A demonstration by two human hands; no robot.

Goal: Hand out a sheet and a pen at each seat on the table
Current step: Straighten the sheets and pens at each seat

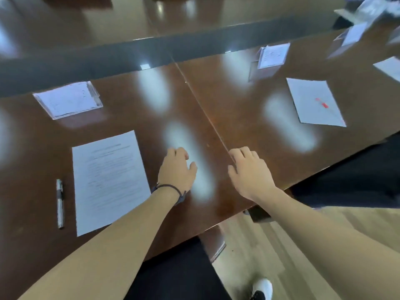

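Note:
A printed sheet (110,180) lies on the dark wooden table (238,118) at the near left seat, with a silver and black pen (60,203) lying just left of it. At the seat to the right lies a second sheet (313,102) with a red pen (322,103) on top. My left hand (177,169) hovers over the table right of the near sheet, fingers loosely curled, holding nothing. My right hand (249,172) hovers near the table's seam, fingers spread, holding nothing.
A clear name-card stand (68,100) lies behind the near sheet; another stand (271,56) is behind the right sheet. More stands and a sheet (389,67) are at the far right. A dark strip (194,46) crosses the table. A black chair (357,180) is at right.

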